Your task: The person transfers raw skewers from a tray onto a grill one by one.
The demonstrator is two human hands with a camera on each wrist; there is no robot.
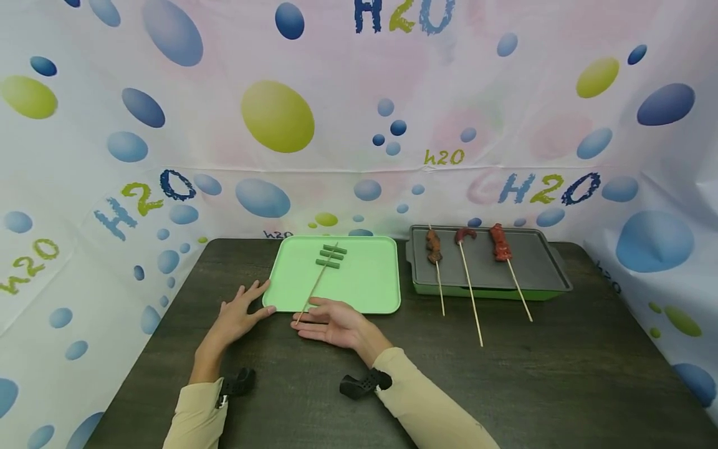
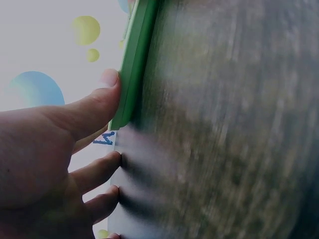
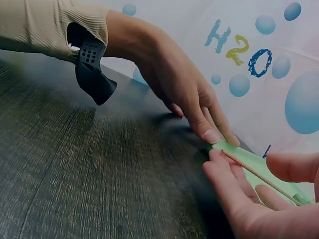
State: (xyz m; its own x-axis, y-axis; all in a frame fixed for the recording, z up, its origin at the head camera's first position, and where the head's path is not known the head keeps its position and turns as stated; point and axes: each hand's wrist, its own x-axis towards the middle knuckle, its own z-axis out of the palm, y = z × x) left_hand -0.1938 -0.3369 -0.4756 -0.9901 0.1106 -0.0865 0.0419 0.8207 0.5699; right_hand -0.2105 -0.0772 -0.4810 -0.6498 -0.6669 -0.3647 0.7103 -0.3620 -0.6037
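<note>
A skewer with three green pieces (image 1: 328,264) lies on a light-green tray (image 1: 370,290), its bare stick (image 3: 259,177) reaching over the front edge. My right hand (image 1: 339,324) is palm up at that edge. Its fingers lie beneath the stick's lower end, while the thumb (image 3: 291,167) stands apart from it. At the tray's front left corner my left hand (image 1: 235,316) spreads its fingers, with the thumb (image 2: 102,94) against the rim and the other fingertips beside the tray.
To the right stands a grey-topped griddle (image 1: 533,268) with a green base. Across it lie a brown meat skewer (image 1: 434,246), a skewer with a curled reddish piece (image 1: 465,235) and a red meat skewer (image 1: 500,243), sticks overhanging the front. A patterned sheet (image 1: 336,137) rises behind the dark table (image 1: 303,399).
</note>
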